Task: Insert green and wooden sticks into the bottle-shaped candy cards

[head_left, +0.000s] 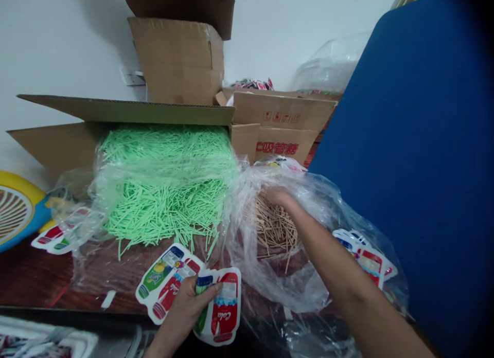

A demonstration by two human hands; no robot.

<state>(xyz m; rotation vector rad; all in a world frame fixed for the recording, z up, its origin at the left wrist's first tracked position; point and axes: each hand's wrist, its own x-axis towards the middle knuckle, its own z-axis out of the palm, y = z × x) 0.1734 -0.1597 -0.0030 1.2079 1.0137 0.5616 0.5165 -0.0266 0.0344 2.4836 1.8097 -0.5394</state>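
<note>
My left hand (187, 304) pinches a bottle-shaped packet (227, 305) printed with a red Cola bottle, thumb on its front. A thin green bundle shows near the thumb, too small to make out. Behind this hand is a second printed packet (170, 275), green and red; whether the fingers touch it I cannot tell. My right hand (276, 195) reaches into a clear plastic bag (247, 245) of thin brown sticks (272, 227), its fingers hidden. Left of that bag, many thin green sticks (170, 203) spill from another clear bag in an open cardboard box (162, 111).
More printed packets (372, 265) lie at the right under clear plastic, and others (64, 232) at the left. A blue panel (417, 142) stands along the right. A yellow and blue fan-like object (23, 209) is at far left. More cardboard boxes (177, 59) rise behind.
</note>
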